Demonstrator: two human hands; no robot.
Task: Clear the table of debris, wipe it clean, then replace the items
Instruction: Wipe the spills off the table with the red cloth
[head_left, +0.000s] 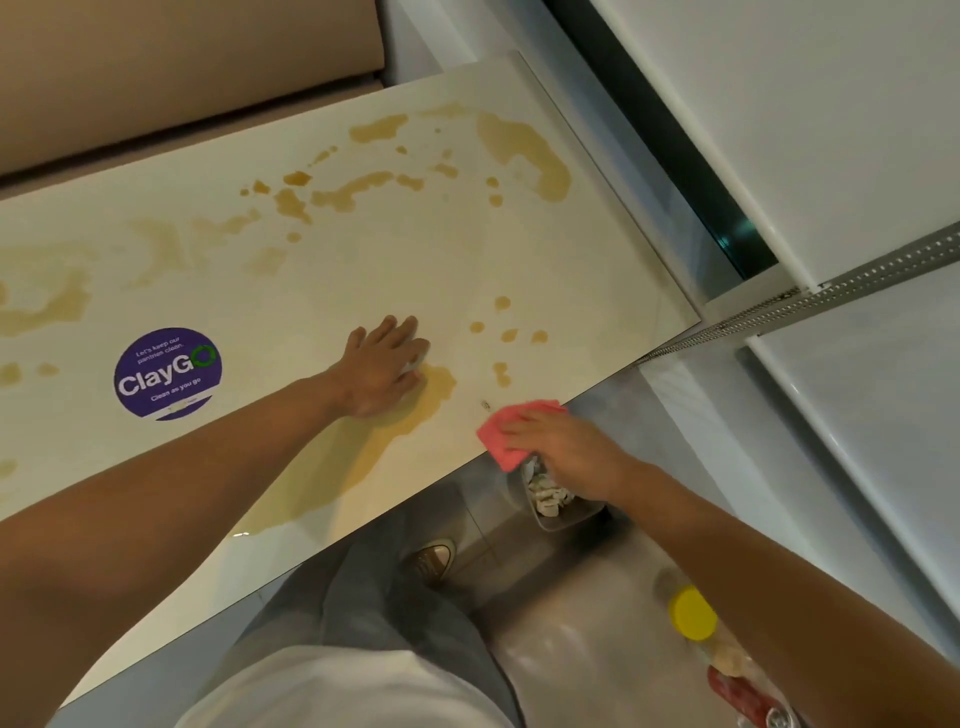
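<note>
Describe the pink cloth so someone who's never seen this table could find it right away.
Start at the cream table with brown spills and go to its near right edge. The pink cloth lies there under the right hand, partly overhanging the edge above a small bin. It is the only pink thing on the table.

Glossy smooth table; soft pink cloth.

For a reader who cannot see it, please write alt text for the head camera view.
A person's right hand presses a pink cloth at the near edge of a cream table covered in brown spills, while the left hand rests flat on it. A purple ClayGo sticker sits at left.
</note>
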